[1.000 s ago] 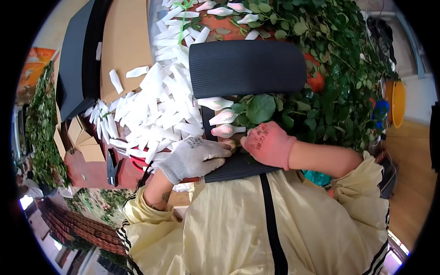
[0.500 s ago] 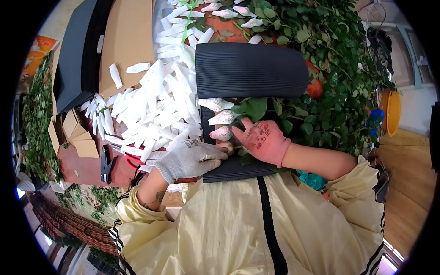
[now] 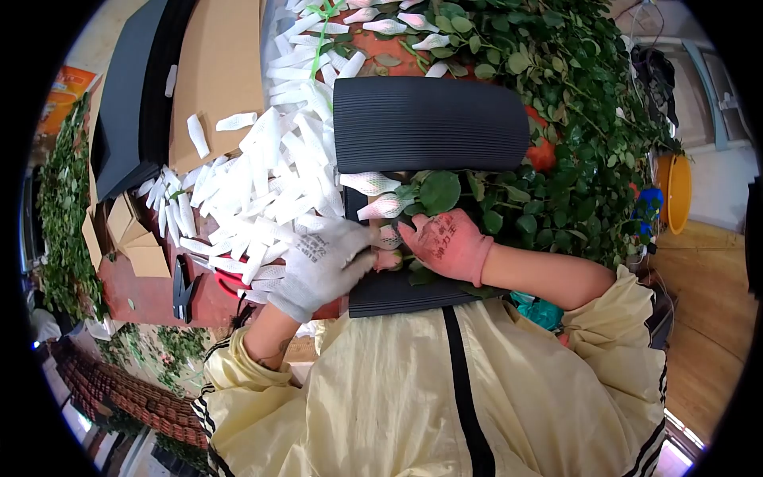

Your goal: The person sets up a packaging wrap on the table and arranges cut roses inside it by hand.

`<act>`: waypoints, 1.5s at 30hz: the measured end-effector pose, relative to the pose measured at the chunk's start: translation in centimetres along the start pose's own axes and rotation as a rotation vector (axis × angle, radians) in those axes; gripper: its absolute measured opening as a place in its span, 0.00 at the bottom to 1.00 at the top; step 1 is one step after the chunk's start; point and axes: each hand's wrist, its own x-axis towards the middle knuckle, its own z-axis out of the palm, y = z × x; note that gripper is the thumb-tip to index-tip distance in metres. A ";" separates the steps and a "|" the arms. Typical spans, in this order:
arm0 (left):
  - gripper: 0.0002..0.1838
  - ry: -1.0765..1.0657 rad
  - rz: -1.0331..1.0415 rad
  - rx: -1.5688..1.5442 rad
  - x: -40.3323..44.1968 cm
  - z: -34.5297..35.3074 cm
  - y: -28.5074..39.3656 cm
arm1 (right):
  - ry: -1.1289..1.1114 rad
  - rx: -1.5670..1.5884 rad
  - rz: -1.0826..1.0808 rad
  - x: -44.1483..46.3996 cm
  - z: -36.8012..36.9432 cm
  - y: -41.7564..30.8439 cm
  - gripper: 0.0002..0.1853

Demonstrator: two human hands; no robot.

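My left hand [image 3: 322,266], in a pale grey glove, reaches over the black corrugated sheet [image 3: 413,296], its fingers beside a netted bud [image 3: 387,237] and a bare pink rose bud [image 3: 387,260]. Its fingertips are blurred, and what they hold cannot be made out. My right hand [image 3: 447,245], in a pink glove, is curled at the stem side of these buds, its thumb and finger close together near the netted one. Two more roses in white net sleeves [image 3: 369,184] lie just above, with a large green leaf [image 3: 439,192] next to them.
A heap of white net sleeves [image 3: 266,179] lies left of the sheet. The sheet's folded upper part [image 3: 429,123] arches over the roses. Leafy stems [image 3: 580,135] fill the right side. A black stapler [image 3: 183,288], red-handled scissors [image 3: 230,281] and cardboard [image 3: 214,79] are at the left.
My left hand has lifted back slightly from the buds, uncovering the bare pink bud. My right hand has shifted from the bare bud's stem up toward the netted bud and curled in.
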 end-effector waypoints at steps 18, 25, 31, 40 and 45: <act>0.07 0.062 -0.058 0.380 -0.7 2.5 -3.8 | 0.070 0.068 0.015 -0.9 0.6 0.9 0.24; 0.09 0.141 0.096 0.339 -0.2 2.0 -3.0 | -0.033 0.032 0.025 -0.6 0.5 1.0 0.25; 0.08 0.075 0.108 0.478 -0.2 2.7 -3.9 | 0.017 0.014 0.017 -0.9 1.3 1.0 0.25; 0.08 0.032 0.113 0.449 -1.4 -0.4 -4.3 | 0.230 0.072 0.018 -0.9 1.7 1.2 0.13; 0.09 -0.001 0.038 0.371 -2.2 -0.8 -5.1 | 0.147 0.161 0.049 -0.6 0.3 1.1 0.08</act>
